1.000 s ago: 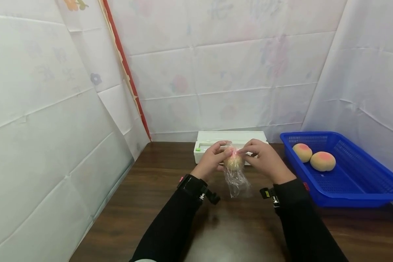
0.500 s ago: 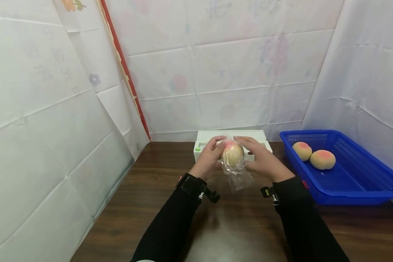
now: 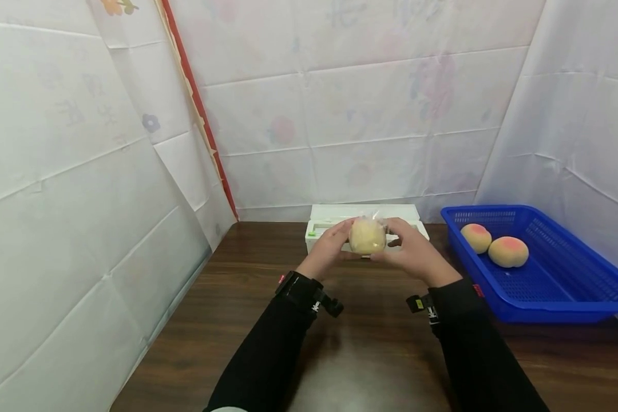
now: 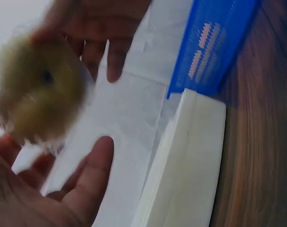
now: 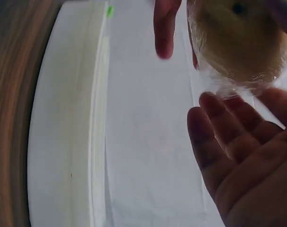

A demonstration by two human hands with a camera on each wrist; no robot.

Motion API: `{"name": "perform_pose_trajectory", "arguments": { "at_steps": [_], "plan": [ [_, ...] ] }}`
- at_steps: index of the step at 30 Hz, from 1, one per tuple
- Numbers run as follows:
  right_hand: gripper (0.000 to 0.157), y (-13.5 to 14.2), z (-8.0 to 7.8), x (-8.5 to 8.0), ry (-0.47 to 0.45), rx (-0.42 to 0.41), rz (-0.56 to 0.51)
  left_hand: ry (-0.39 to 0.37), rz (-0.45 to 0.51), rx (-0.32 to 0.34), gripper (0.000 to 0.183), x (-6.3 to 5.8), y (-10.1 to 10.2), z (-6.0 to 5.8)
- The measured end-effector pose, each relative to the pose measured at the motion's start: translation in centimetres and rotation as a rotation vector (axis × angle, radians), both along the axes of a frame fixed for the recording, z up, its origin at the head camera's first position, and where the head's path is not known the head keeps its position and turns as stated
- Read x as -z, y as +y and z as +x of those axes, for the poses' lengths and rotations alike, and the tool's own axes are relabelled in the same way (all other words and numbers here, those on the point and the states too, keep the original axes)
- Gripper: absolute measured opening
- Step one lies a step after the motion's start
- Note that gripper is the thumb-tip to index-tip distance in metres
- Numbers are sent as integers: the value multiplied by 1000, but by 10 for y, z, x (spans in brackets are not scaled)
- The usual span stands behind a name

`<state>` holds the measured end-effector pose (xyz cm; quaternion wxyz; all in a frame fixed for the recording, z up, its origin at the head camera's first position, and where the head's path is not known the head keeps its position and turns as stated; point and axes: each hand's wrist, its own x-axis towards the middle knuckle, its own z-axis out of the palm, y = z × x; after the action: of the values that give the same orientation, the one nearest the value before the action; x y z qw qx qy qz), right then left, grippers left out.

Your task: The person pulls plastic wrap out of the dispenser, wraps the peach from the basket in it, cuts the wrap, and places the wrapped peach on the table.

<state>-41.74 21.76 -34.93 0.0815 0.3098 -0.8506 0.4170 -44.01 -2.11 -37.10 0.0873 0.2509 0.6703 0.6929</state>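
Both hands hold a peach (image 3: 368,236) wrapped in clear plastic film, raised in front of the white box. Its pale yellow side faces the head camera, and a bit of film stands up at its top. My left hand (image 3: 327,249) grips it from the left. From the right, my right hand (image 3: 416,252) holds it with fingers at the upper side and thumb below. In the left wrist view the peach (image 4: 39,99) is blurred and shows a dark spot. Wrinkled film hugs the peach (image 5: 240,45) in the right wrist view, close above the right fingertips (image 5: 207,101).
Behind the hands a long white box (image 3: 363,212) with a green tab stands on the dark wooden table (image 3: 247,320). To the right is a blue perforated basket (image 3: 556,311) holding two pink-topped peaches (image 3: 508,252). White sheets (image 3: 371,114) enclose the back and sides.
The peach has been turned, taking its pink top out of sight and its pale side toward the camera. Loose film no longer hangs below it. The right hand went from the film to gripping the peach.
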Motion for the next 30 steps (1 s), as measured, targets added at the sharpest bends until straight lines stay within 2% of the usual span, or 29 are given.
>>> {"name": "perform_pose_trajectory", "arguments": {
  "at_steps": [3, 5, 9, 13, 15, 18, 21, 24, 30],
  "plan": [
    [71, 1, 1, -1, -102, 20, -47, 103, -27, 49, 66, 0, -3, 0],
    [72, 1, 2, -2, -142, 26, -63, 165, -50, 51, 77, -2, -4, 2],
    [72, 1, 1, -3, -159, -11, -48, 242, -135, -35, 93, -4, -2, 6],
    [90, 1, 3, -4, -164, -21, -33, 250, -201, -110, 88, -3, 0, 8],
    [100, 1, 5, -6, -134, 7, -44, 267, -242, -150, 90, -1, 1, 7],
    [100, 1, 11, -12, -34, 44, -48, 286, -294, -194, 95, 1, 2, 6],
    [86, 0, 16, -17, 69, 33, -46, 290, -318, -220, 96, 3, 3, 5],
    [69, -1, 19, -21, 147, 19, -21, 295, -317, -229, 88, 5, 4, 4],
    [43, -4, 18, -21, 239, 27, 26, 314, -305, -222, 77, 7, 4, 0]
  ]
}}
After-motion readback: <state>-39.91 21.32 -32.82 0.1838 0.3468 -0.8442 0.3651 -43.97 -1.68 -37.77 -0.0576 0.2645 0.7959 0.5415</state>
